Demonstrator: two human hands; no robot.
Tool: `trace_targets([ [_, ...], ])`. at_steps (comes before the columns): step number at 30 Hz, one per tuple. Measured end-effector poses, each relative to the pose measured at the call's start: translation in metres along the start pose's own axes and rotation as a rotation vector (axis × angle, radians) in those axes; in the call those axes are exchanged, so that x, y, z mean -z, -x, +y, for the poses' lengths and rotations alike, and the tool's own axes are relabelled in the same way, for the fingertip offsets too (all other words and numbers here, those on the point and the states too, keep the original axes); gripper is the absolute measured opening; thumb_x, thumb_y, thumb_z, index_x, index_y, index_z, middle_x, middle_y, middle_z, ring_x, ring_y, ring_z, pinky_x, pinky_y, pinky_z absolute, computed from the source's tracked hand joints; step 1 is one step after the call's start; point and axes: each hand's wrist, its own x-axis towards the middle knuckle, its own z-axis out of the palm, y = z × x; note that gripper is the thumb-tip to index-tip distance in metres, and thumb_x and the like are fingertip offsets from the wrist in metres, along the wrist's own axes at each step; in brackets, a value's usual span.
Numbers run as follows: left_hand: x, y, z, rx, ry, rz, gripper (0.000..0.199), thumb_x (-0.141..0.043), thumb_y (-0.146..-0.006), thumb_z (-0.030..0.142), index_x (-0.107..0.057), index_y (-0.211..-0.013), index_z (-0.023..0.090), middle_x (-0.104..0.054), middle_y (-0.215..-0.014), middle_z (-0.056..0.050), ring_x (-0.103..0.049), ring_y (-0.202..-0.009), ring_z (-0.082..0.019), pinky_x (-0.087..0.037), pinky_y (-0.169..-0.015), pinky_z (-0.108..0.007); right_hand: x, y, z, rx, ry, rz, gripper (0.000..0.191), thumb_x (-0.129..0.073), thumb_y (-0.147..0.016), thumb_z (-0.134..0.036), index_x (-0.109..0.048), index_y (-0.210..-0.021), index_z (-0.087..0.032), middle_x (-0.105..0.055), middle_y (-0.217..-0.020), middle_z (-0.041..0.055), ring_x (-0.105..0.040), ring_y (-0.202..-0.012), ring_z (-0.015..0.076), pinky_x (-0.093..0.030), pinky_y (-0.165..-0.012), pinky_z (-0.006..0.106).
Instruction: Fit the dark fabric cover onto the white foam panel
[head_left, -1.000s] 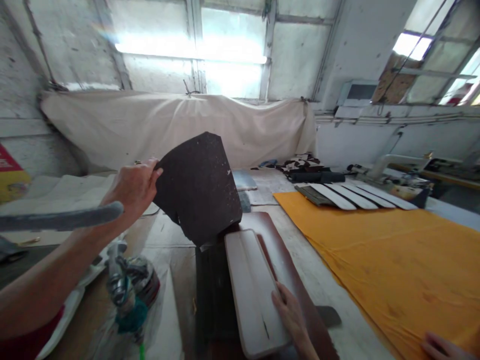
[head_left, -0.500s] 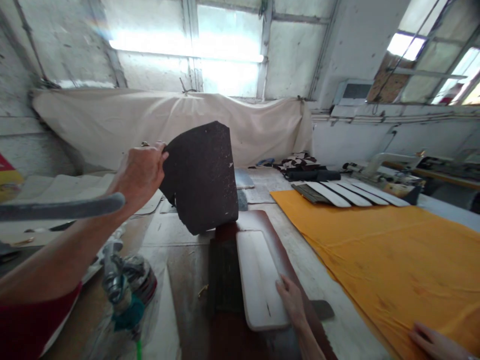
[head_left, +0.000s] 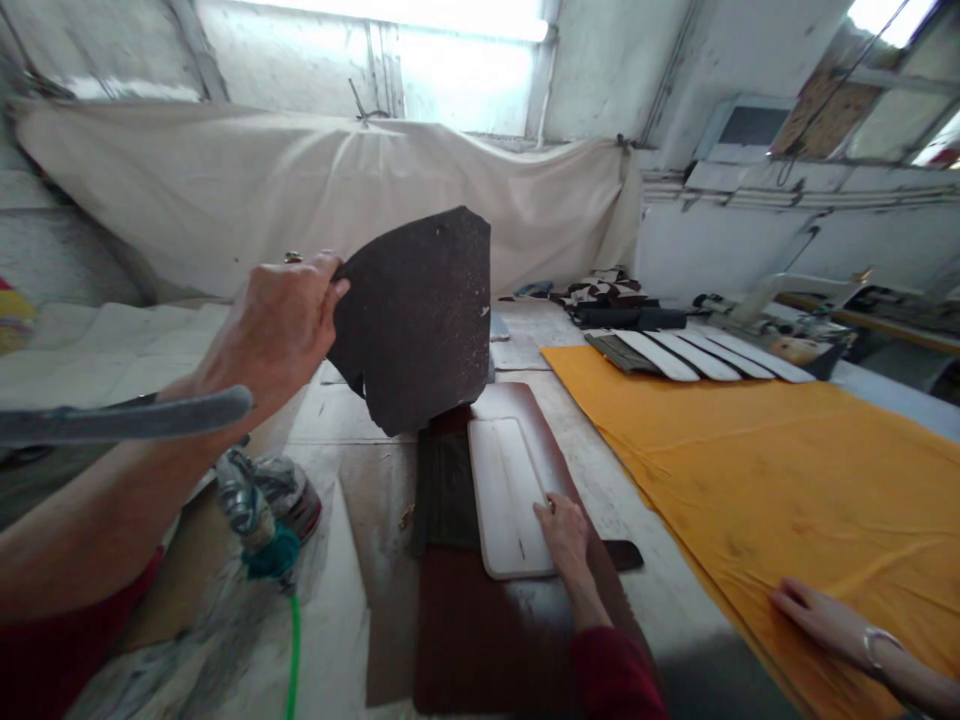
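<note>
My left hand (head_left: 281,315) is raised, its fingers pinching the left edge of a dark brown sheet (head_left: 427,320) with pale specks. That sheet hangs tilted above the far end of the work, and I cannot tell whether its lower edge touches anything. Below it, a white panel (head_left: 506,480) with rounded corners lies over a dark folded piece (head_left: 448,490) on a glossy reddish-brown sheet (head_left: 480,650). My right hand (head_left: 564,535) grips the panel's right edge. A dark rounded strip (head_left: 624,555) sticks out to the right of that hand.
A spray gun (head_left: 255,515) with a green hose stands by a can (head_left: 296,490) at left. Orange cloth (head_left: 735,470) covers the right side, with white strips (head_left: 697,358) on it. Another person's hand (head_left: 825,620) rests there. A blurred grey bar (head_left: 127,418) crosses the left foreground.
The view has tilted down, so the scene sits higher. My left hand still holds up the dark sheet, and my right hand stays at the white panel's edge, its sleeve now showing.
</note>
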Motion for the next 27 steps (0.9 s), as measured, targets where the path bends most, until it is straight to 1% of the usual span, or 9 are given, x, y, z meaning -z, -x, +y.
trace_targets([
  [4,0.006,0.006,0.001,0.002,0.008,-0.026,0.037,-0.022,-0.09,0.031,-0.051,-0.104,0.011,-0.062,-0.089,-0.011,-0.061,-0.083,-0.023,-0.042,-0.074,-0.031,0.007,0.011,-0.01,0.011,0.139,0.062,0.033,-0.048,-0.082,-0.023,-0.057,-0.112,-0.015,-0.056,-0.113,0.0138,-0.05,-0.104,0.029,-0.039,-0.084,0.04],
  [8,0.012,0.02,0.002,-0.026,0.069,-0.078,0.038,-0.022,-0.09,0.033,-0.052,-0.101,0.013,-0.063,-0.081,-0.01,-0.06,-0.074,-0.022,-0.04,-0.067,-0.031,0.009,0.018,-0.029,0.262,0.124,-0.081,0.035,-0.033,-0.081,-0.004,-0.064,-0.091,-0.017,-0.06,-0.099,0.0083,-0.054,-0.095,0.0182,-0.04,-0.079,0.026],
  [11,0.01,0.031,0.002,-0.068,0.155,-0.089,0.036,-0.024,-0.088,0.033,-0.052,-0.102,0.016,-0.064,-0.081,-0.009,-0.061,-0.073,-0.023,-0.041,-0.065,-0.031,0.006,0.021,-0.053,0.248,0.126,-0.069,0.032,-0.034,-0.088,-0.021,-0.061,-0.102,-0.011,-0.06,-0.106,0.0135,-0.053,-0.101,0.0212,-0.042,-0.085,0.028],
  [13,0.005,0.036,0.001,-0.094,0.217,-0.073,0.035,-0.024,-0.088,0.033,-0.053,-0.1,0.018,-0.064,-0.079,-0.008,-0.062,-0.071,-0.023,-0.041,-0.063,-0.031,0.001,0.025,-0.073,0.218,0.162,-0.034,0.049,-0.042,-0.086,-0.038,-0.049,-0.121,-0.004,-0.05,-0.125,0.0205,-0.047,-0.111,0.03,-0.041,-0.09,0.039],
  [15,0.001,0.039,0.001,-0.106,0.259,-0.071,0.035,-0.024,-0.088,0.033,-0.054,-0.099,0.02,-0.065,-0.077,-0.008,-0.062,-0.07,-0.023,-0.041,-0.062,-0.031,-0.006,0.028,-0.09,0.224,0.192,-0.061,0.059,-0.051,-0.079,-0.037,-0.042,-0.127,-0.002,-0.045,-0.131,0.023,-0.046,-0.111,0.036,-0.044,-0.084,0.047],
  [18,0.0,0.043,0.001,-0.109,0.326,-0.087,0.037,-0.023,-0.089,0.034,-0.055,-0.102,0.02,-0.067,-0.082,-0.01,-0.064,-0.076,-0.024,-0.045,-0.066,-0.032,-0.012,0.027,-0.102,0.217,0.148,-0.135,0.043,-0.048,-0.073,-0.017,-0.052,-0.113,-0.004,-0.056,-0.114,0.021,-0.051,-0.103,0.035,-0.045,-0.076,0.043],
  [20,0.002,0.052,0.0,-0.097,0.398,-0.089,0.039,-0.024,-0.089,0.035,-0.055,-0.109,0.019,-0.068,-0.091,-0.011,-0.065,-0.083,-0.024,-0.048,-0.072,-0.033,-0.009,0.019,-0.097,0.212,0.017,-0.185,0.032,-0.043,-0.072,-0.011,-0.059,-0.099,-0.006,-0.062,-0.098,0.0183,-0.057,-0.094,0.0299,-0.044,-0.075,0.037],
  [23,-0.001,0.089,0.0,-0.165,0.567,-0.07,0.039,-0.028,-0.089,0.029,-0.05,-0.12,0.019,-0.067,-0.104,-0.008,-0.064,-0.091,-0.018,-0.051,-0.079,-0.028,0.005,0.004,-0.075,0.221,-0.16,-0.267,0.03,-0.033,-0.082,-0.018,-0.063,-0.082,-0.012,-0.067,-0.079,0.0121,-0.061,-0.075,0.0199,-0.044,-0.067,0.027],
  [27,-0.034,0.179,0.007,-0.396,0.699,-0.108,0.052,-0.03,-0.083,0.007,-0.037,-0.131,0.024,-0.063,-0.115,-0.002,-0.061,-0.099,-0.008,-0.046,-0.084,-0.013,0.019,-0.004,-0.046,0.216,-0.315,-0.282,0.045,-0.024,-0.088,-0.034,-0.064,-0.079,-0.016,-0.068,-0.071,0.0068,-0.062,-0.066,0.0171,-0.044,-0.058,0.024],
])
